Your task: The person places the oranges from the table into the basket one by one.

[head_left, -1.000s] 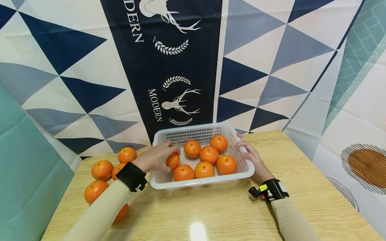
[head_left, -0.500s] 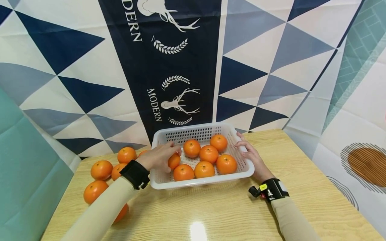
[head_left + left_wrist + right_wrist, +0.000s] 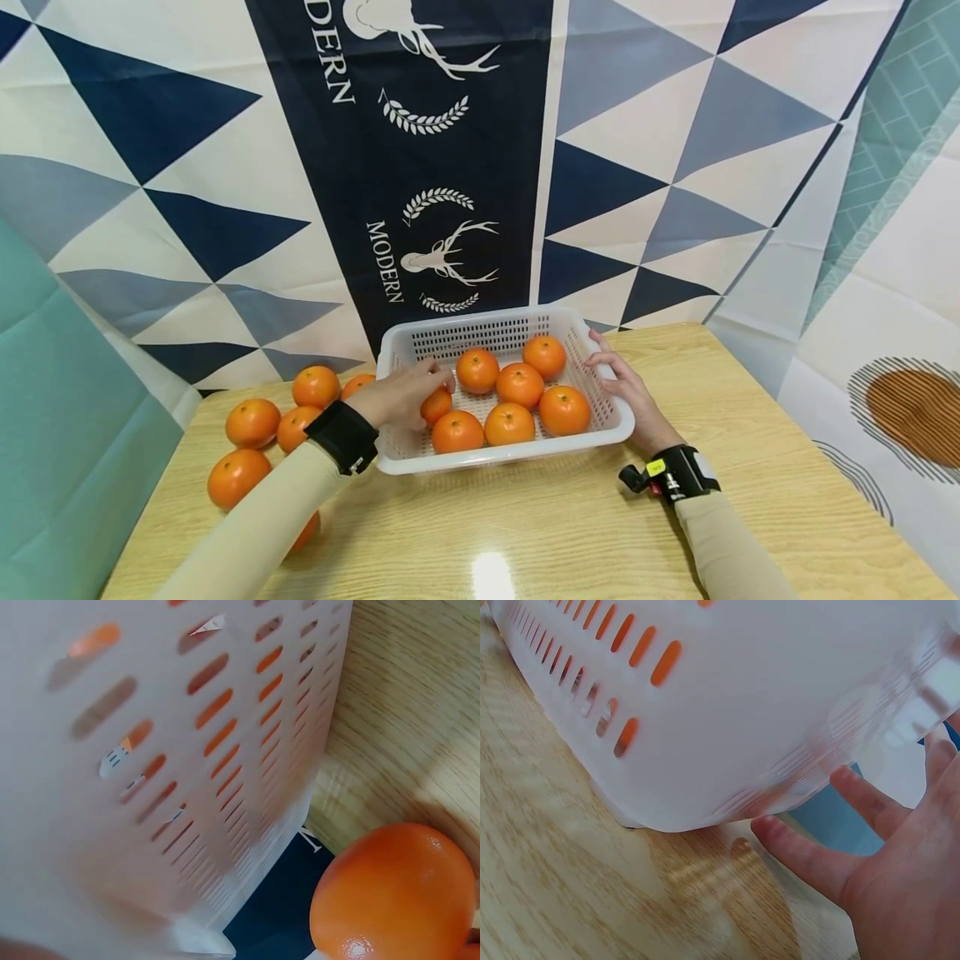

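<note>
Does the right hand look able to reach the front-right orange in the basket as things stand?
Probably yes: the right hand touches the basket at its right end, and the front-right orange lies uncovered just inside. Only the right wall stands between; the hand would likely reach over.

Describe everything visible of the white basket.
The white basket looks like plastic: rectangular, with rounded corners, a smooth rim and slotted walls. It stands upright on the wood-grain table, slightly askew, before the patterned backdrop. Six oranges lie inside; the left hand holds a seventh orange within the left end. The right hand holds the right rim.
</note>
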The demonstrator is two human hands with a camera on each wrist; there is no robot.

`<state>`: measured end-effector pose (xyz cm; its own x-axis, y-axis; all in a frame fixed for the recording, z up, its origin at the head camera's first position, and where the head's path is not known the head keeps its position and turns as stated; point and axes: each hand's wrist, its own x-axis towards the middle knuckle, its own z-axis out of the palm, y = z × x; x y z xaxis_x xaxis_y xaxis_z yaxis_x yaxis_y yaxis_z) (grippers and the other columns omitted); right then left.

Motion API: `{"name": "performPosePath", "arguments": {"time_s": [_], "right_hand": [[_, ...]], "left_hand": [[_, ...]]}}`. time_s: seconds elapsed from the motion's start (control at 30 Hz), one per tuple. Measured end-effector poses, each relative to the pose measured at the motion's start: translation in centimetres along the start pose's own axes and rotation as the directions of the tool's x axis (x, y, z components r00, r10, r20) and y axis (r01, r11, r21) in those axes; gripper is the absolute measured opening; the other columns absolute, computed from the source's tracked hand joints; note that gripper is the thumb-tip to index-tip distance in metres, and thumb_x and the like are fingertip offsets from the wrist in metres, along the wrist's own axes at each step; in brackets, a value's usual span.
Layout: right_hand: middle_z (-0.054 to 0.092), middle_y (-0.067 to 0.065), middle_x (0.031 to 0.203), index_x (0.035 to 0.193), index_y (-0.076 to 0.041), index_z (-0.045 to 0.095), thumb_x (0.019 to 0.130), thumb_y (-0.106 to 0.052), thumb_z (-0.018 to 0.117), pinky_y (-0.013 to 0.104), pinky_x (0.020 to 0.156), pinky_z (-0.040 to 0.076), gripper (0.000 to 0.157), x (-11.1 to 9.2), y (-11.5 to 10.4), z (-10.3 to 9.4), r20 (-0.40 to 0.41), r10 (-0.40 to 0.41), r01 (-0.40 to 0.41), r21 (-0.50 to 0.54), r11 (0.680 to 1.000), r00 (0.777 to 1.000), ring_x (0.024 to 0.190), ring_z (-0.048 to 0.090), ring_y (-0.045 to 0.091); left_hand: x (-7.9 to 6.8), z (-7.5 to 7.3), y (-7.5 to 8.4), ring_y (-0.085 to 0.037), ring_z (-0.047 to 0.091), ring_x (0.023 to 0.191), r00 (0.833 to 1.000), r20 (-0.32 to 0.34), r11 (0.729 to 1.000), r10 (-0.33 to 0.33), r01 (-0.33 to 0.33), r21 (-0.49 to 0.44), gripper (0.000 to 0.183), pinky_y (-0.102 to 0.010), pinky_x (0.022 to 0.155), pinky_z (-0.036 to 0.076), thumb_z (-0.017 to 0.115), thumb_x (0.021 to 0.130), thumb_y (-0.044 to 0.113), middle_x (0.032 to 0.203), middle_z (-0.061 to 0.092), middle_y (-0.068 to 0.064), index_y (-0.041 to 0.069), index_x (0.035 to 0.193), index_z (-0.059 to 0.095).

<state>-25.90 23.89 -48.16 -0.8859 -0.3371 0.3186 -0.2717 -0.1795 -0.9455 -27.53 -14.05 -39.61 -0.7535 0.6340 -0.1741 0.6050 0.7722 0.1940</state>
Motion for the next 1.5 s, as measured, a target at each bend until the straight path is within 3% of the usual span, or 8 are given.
{"name": "performPosePath", "arguments": {"time_s": [0.43,0.67,0.87,1.1,1.5], "right_hand": [[-0.002,0.002,0.172,0.122,0.009,0.040,0.099,0.001,0.033,0.016,0.109,0.039,0.026,-0.1,-0.2,0.0,0.002,-0.011,0.011,0.008,1.000,1.000,0.154,-0.011,0.036],[-0.003,0.002,0.172,0.124,0.013,0.035,0.099,0.001,0.033,0.016,0.109,0.038,0.028,0.0,-0.2,0.1,0.002,-0.012,0.012,-0.015,1.000,1.000,0.154,-0.011,0.036],[-0.005,0.004,0.171,0.124,0.013,0.035,0.099,0.003,0.031,0.017,0.110,0.038,0.027,-0.1,-0.5,0.2,0.013,-0.006,0.007,-0.005,1.000,1.000,0.154,-0.011,0.037],[-0.003,0.003,0.171,0.125,0.013,0.036,0.099,0.001,0.034,0.017,0.109,0.039,0.029,-0.1,-0.5,0.2,0.009,-0.021,0.021,-0.025,0.999,1.000,0.154,-0.010,0.038],[-0.005,0.004,0.171,0.125,0.012,0.037,0.099,0.001,0.033,0.018,0.110,0.039,0.028,-0.1,-0.4,0.1,0.022,-0.016,0.016,0.004,1.000,1.000,0.153,-0.012,0.037]], "left_hand": [[-0.2,0.0,0.2,-0.029,0.054,0.101,0.999,0.020,1.000,-0.029,0.029,0.013,0.075,-0.044,0.092,0.055,0.085,0.074,0.011,0.130,0.047,-0.012,0.022,0.139,0.050],[-0.7,-0.1,0.1,-0.024,0.057,0.101,0.999,-0.032,1.000,-0.019,0.019,-0.004,0.077,-0.042,0.094,0.056,0.080,0.080,0.021,0.137,0.046,-0.010,0.023,0.149,0.044],[-1.7,-1.6,0.4,-0.027,0.057,0.110,0.996,-0.083,1.000,-0.023,0.022,-0.015,0.073,-0.048,0.097,0.055,0.073,0.084,0.025,0.148,0.044,-0.011,0.026,0.151,0.043],[-3.1,-3.8,0.9,-0.024,0.059,0.107,0.989,-0.150,1.000,-0.014,0.018,0.023,0.060,-0.043,0.093,0.059,0.070,0.088,0.025,0.141,0.051,-0.008,0.029,0.144,0.050],[-4.3,-4.7,-0.2,-0.025,0.057,0.115,0.981,-0.191,0.999,-0.038,0.035,-0.015,0.056,-0.049,0.098,0.057,0.070,0.089,0.026,0.141,0.051,-0.008,0.027,0.142,0.052]]}}
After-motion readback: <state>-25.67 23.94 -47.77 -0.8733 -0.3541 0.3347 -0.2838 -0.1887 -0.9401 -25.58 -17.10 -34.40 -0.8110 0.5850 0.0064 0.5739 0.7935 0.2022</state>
